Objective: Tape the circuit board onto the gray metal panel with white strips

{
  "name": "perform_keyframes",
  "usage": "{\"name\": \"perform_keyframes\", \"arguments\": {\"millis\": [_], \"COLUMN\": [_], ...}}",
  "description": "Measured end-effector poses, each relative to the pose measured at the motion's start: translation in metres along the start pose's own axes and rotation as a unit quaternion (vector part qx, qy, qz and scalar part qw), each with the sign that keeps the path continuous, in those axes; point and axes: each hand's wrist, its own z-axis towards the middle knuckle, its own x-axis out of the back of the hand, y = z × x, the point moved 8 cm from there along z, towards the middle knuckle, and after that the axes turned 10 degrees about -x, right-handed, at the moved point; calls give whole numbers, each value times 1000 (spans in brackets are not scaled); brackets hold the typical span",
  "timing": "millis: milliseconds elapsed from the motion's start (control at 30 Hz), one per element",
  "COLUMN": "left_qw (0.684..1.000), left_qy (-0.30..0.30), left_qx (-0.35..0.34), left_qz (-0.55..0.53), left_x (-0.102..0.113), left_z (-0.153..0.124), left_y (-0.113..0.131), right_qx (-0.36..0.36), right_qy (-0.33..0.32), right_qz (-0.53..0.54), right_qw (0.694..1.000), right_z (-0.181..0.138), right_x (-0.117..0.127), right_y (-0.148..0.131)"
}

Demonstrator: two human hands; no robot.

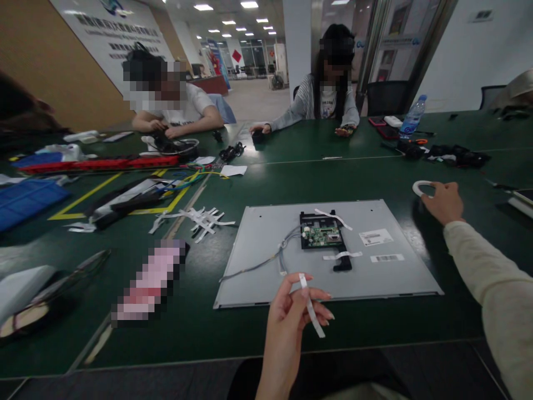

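Between the thumb and fingers of my left hand [291, 311] is a short strip of white tape [313, 314], held over the near edge of a grey metal panel [258, 239]. Out to the right, my right hand [446, 201] grips a roll of white tape [417, 188] at the table. On the panel lies a black bracket [343, 259] with a green circuit board [320, 235]. One tape strip [339, 220] crosses its upper right part and another strip [333, 256] crosses its lower arm. Grey wires [266, 258] run left from the board.
Tape strips [206, 222] lie piled left of the panel, beyond a blurred pink item [154, 280]. Two people sit across the green table [291, 180], handling small items. A water bottle [413, 118] and black cables [453, 155] are at the far right; blue bins [31, 200] stand left.
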Motion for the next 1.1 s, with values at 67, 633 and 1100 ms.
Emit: {"name": "perform_keyframes", "arguments": {"millis": [67, 633, 1100], "left_qw": [1000, 998, 996], "left_qy": [0, 58, 47], "left_qx": [3, -17, -72], "left_qz": [1, -5, 13], "left_x": [1, 7, 11], "left_z": [-1, 6, 19], "left_y": [-1, 1, -2], "right_qx": [-20, 208, 152], "right_qy": [-5, -112, -531], "right_qz": [0, 199, 532], "right_qw": [1000, 951, 642], "right_z": [4, -69, -374], "right_x": [-2, 19, 44], "right_y": [9, -131, -191]}}
